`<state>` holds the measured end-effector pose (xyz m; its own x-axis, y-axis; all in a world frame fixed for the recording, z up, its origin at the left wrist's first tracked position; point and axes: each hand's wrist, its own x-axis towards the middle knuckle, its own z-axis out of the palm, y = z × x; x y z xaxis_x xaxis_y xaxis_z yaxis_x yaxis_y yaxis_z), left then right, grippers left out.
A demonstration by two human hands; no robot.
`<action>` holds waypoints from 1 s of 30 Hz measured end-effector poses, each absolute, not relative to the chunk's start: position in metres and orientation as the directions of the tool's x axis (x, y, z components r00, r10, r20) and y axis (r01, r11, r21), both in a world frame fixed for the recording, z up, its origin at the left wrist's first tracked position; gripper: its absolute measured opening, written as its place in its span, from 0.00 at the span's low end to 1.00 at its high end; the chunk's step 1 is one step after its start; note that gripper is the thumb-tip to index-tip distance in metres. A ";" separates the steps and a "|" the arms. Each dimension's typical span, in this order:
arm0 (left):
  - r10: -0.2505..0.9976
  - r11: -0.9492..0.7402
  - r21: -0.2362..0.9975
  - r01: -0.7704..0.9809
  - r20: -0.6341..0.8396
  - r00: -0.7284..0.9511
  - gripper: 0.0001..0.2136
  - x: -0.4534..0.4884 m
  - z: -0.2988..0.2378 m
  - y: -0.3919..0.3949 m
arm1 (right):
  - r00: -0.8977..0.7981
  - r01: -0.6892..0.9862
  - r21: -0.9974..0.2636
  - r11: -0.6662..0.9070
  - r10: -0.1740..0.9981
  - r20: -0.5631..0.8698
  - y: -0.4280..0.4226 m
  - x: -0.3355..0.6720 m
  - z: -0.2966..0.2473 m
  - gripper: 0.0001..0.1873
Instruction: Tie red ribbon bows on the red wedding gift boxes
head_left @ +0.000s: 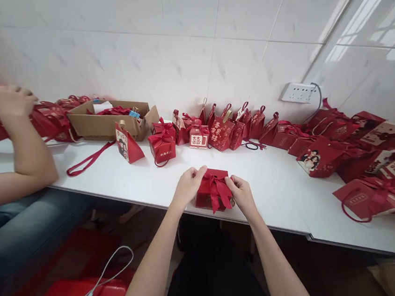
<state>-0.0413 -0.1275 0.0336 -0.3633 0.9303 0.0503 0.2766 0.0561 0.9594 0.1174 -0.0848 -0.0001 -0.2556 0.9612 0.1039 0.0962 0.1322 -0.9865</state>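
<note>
A small red gift box (212,198) with a red ribbon bow (218,187) sits at the near edge of the white table (280,196). My left hand (188,185) pinches the bow's left loop, fingers closed. From the other side, my right hand (240,191) pinches the right loop the same way. Both hands press against the box's sides.
A row of red gift boxes and bags (216,129) lines the wall, with a pile of them (371,158) at the right. An open cardboard box (108,119) stands at the back left. Another person's hands (5,100) work on red bags at the far left. A wall socket (297,92) is behind.
</note>
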 end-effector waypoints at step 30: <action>0.828 0.054 0.998 0.028 -0.029 -0.560 0.16 -0.042 0.002 -0.150 | -0.212 -0.152 -0.891 -0.428 0.895 -0.393 -0.083 0.084 0.005 0.26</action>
